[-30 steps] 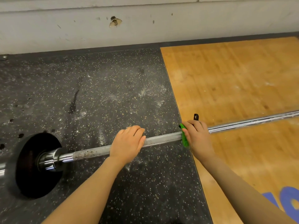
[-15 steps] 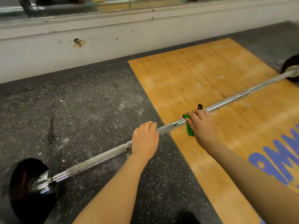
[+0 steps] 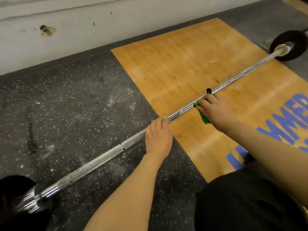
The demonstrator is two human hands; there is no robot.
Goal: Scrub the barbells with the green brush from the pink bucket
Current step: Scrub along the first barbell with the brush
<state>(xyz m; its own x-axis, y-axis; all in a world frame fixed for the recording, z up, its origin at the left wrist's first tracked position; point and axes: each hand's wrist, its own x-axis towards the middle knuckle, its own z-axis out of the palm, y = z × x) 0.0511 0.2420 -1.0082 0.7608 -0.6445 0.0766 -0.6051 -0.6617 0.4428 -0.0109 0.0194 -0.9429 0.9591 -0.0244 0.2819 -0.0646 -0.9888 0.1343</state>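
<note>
Both hands have slid rightward along the barbell since a second ago.
It lies across black rubber floor and wooden platform. Left hand rests curled over its shaft; right hand grips the green brush against it.

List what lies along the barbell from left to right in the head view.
Left weight plate → chalky knurled shaft → left hand → green brush → right hand → right weight plate.
</note>
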